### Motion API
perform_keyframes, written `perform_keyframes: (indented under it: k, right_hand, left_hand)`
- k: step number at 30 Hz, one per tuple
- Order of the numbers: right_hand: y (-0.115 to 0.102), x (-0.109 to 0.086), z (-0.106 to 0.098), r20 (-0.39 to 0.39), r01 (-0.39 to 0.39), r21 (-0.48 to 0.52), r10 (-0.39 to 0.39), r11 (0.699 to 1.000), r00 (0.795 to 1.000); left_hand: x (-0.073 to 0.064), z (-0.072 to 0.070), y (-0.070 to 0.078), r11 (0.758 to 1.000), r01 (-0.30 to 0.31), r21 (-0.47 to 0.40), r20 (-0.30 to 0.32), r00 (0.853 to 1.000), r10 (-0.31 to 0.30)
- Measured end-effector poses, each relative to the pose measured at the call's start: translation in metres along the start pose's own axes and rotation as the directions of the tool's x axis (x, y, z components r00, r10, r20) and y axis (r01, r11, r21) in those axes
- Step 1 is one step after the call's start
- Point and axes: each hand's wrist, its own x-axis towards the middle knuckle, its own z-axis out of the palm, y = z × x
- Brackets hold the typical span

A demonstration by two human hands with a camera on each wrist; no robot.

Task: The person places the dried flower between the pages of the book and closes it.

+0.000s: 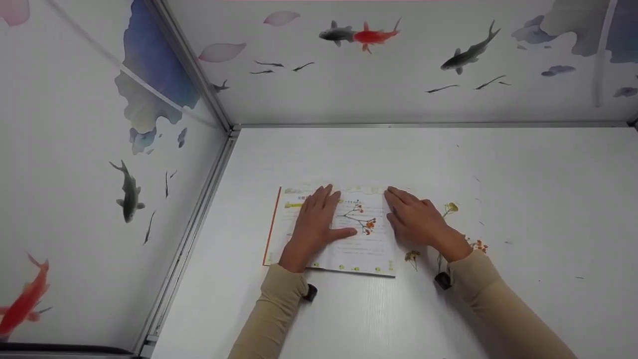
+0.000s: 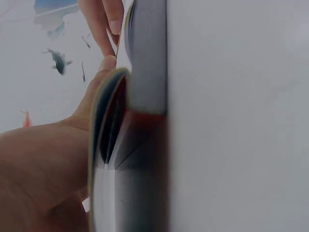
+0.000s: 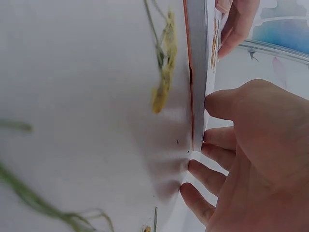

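An open book (image 1: pixel 361 254) lies on the white table, with a sprig of small orange-red flowers (image 1: pixel 369 225) on its right-hand page. My left hand (image 1: pixel 315 219) rests on the pages beside the sprig, fingers extended away from me and thumb spread toward the stem. At the book's right edge is my right hand (image 1: pixel 416 217). Its thumb and nearer fingers touch that edge in the right wrist view, while the other fingers (image 3: pixel 207 176) extend past the corner. The left wrist view looks along the book's page block (image 2: pixel 148 58) and curved cover.
Right of the book lie a yellow flower sprig (image 1: pixel 451 207), a smaller yellowish one (image 1: pixel 412 257) and an orange flower sprig (image 1: pixel 479 246), partly behind my right wrist. Small stem bits are scattered farther right. Fish-printed panels (image 1: pixel 299 99) wall the table's back and left.
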Motion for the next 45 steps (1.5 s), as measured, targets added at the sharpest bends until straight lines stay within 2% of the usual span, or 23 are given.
perform_keyframes:
  k: [2,4,6,8,11,13,14,17,20,22,29,37,42,45]
  right_hand:
    - [-0.001,0.000,0.000,0.006,-0.001,-0.004,0.001,1.000,1.000]
    - [-0.001,0.000,-0.001,0.017,-0.003,-0.004,0.003,1.000,1.000]
    - [-0.001,0.001,-0.001,0.022,-0.002,-0.005,0.002,1.000,1.000]
    - [-0.001,0.001,-0.002,0.024,-0.003,-0.005,0.004,1.000,1.000]
    - [0.000,0.001,-0.003,0.015,-0.002,-0.005,0.002,1.000,1.000]
    - [0.000,0.000,-0.003,0.007,0.000,-0.004,0.000,1.000,1.000]
    - [0.000,0.000,-0.003,0.003,0.002,-0.002,-0.002,1.000,1.000]
    - [0.000,0.000,-0.002,0.000,0.007,0.006,-0.007,1.000,1.000]
    - [0.000,0.000,-0.001,-0.002,0.016,0.015,-0.016,1.000,1.000]
    - [0.000,0.000,0.000,-0.004,0.022,0.015,-0.022,1.000,1.000]
    - [0.002,-0.001,-0.003,-0.004,0.034,0.005,-0.034,0.999,0.999]
    - [0.007,0.000,-0.002,0.024,0.016,0.013,-0.017,1.000,1.000]
    - [0.009,0.001,-0.001,-0.001,0.014,0.035,-0.014,0.999,1.000]
    - [0.010,0.001,0.002,-0.035,0.031,0.023,-0.030,0.999,0.999]
  left_hand:
    - [-0.003,0.000,0.007,0.996,-0.050,0.072,-0.045,0.998,0.053]
    - [-0.008,0.001,0.017,0.984,-0.115,0.134,-0.096,0.987,0.128]
    - [-0.014,0.003,0.030,0.966,-0.192,0.172,-0.134,0.967,0.216]
    - [-0.020,0.006,0.044,0.943,-0.283,0.174,-0.152,0.939,0.309]
    - [-0.031,0.011,0.065,0.909,-0.399,0.120,-0.118,0.903,0.413]
    - [-0.035,0.014,0.075,0.895,-0.439,0.080,-0.075,0.893,0.444]
    - [-0.037,0.015,0.080,0.893,-0.446,0.063,-0.053,0.892,0.450]
    - [-0.040,0.017,0.087,0.903,-0.429,0.038,-0.003,0.903,0.429]
    - [-0.041,0.019,0.089,0.915,-0.403,0.020,0.024,0.915,0.403]
    - [-0.041,0.019,0.088,0.918,-0.396,0.009,0.035,0.918,0.395]
    - [-0.038,0.021,0.086,0.906,-0.423,0.025,0.040,0.906,0.422]
    - [-0.035,0.022,0.088,0.899,-0.436,0.043,0.049,0.900,0.434]
    - [-0.033,0.022,0.089,0.896,-0.438,0.079,0.057,0.899,0.434]
    - [-0.033,0.023,0.089,0.889,-0.445,0.106,0.029,0.895,0.445]
